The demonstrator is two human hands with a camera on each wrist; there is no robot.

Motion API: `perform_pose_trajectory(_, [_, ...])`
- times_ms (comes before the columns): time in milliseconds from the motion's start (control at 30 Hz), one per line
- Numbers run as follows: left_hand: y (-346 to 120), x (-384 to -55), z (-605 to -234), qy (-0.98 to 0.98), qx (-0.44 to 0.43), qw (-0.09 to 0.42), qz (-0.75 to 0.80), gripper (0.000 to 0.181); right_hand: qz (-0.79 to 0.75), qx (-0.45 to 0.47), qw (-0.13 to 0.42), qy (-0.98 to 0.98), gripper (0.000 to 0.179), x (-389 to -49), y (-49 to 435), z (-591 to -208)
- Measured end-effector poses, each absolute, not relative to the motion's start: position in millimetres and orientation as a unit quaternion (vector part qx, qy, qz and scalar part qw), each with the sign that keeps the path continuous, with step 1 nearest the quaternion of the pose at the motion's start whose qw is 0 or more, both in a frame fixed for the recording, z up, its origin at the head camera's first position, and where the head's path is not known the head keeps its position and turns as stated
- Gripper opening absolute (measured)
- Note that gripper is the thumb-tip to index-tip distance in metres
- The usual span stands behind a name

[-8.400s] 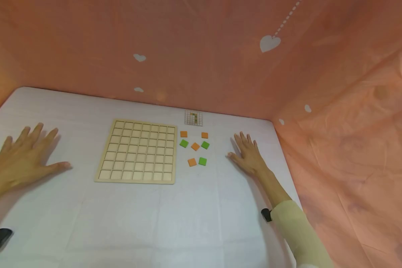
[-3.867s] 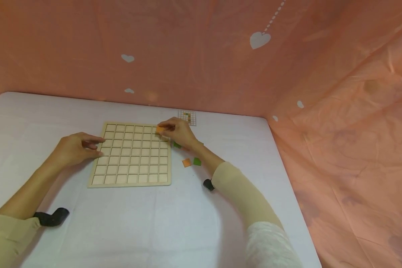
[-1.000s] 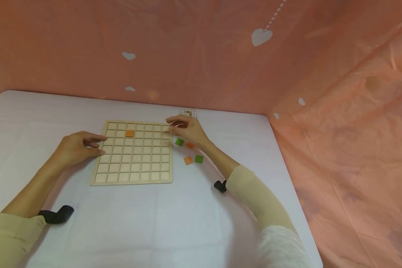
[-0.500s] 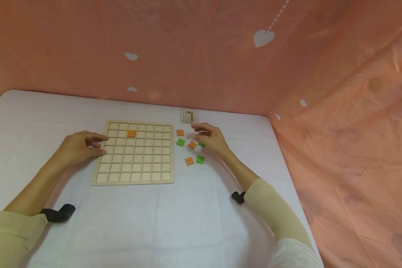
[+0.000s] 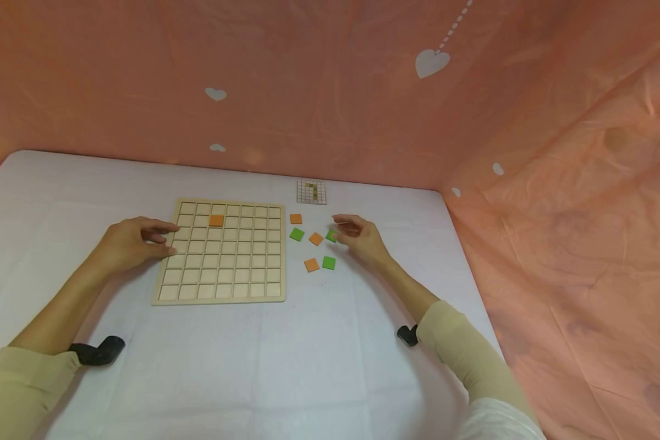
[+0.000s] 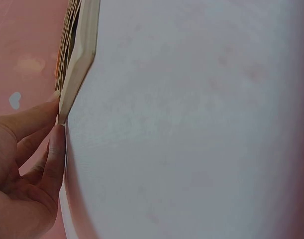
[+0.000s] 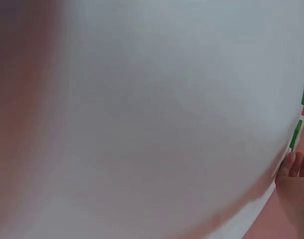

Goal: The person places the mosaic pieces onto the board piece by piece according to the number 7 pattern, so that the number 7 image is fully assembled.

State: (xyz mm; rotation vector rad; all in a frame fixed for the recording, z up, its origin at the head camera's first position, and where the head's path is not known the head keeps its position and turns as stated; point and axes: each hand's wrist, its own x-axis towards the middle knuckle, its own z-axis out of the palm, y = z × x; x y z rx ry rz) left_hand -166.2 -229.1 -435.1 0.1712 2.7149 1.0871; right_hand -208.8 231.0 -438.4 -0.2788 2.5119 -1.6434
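A pale wooden grid board point(image 5: 220, 302) lies on the white table. One orange tile point(image 5: 216, 220) sits in a cell of its second row, third column. My left hand point(image 5: 128, 245) rests its fingertips and thumb, spread apart, along the board's left rim; the left wrist view shows the fingertips point(image 6: 57, 97) right at that edge. To the right of the board, my right hand point(image 5: 365, 242) holds nothing, fingers loosely bent and apart. Its thumb overlaps a green tile point(image 5: 330, 235), partly hiding it. A second green tile point(image 5: 329, 263) lies just in front of that hand.
Further loose tiles lie between board and right hand: an orange tile point(image 5: 296, 219), a green tile point(image 5: 297, 234), an orange tile point(image 5: 316, 239) and another orange tile point(image 5: 311, 264). A small printed grid card point(image 5: 311, 192) lies behind them, near the pink curtain point(image 5: 308, 91).
The right hand carried an orange tile onto the board, let it go, then moved back right to the green tile. The left hand came to the board's left rim and stays there.
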Motion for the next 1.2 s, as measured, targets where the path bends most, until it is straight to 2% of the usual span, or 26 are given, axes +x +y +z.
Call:
perform_pose_trajectory(300, [-229.3, -165.7, -435.3, 0.919, 0.058, 0.110, 0.373, 0.057, -0.502, -0.080, 0.048, 0.860, 0.052, -207.5, 232.1, -451.6])
perform_pose_trajectory(700, [-228.3, -166.0, -433.4, 0.921, 0.058, 0.104, 0.371, 0.057, -0.426, -0.092, -0.016, 0.900, 0.036, -209.7, 226.9, -458.7])
perform_pose_trajectory(1200, [-228.8, -167.7, -437.0, 0.920, 0.063, 0.114, 0.369, 0.057, -0.485, -0.091, -0.004, 0.870, 0.031, -209.4, 222.0, -453.2])
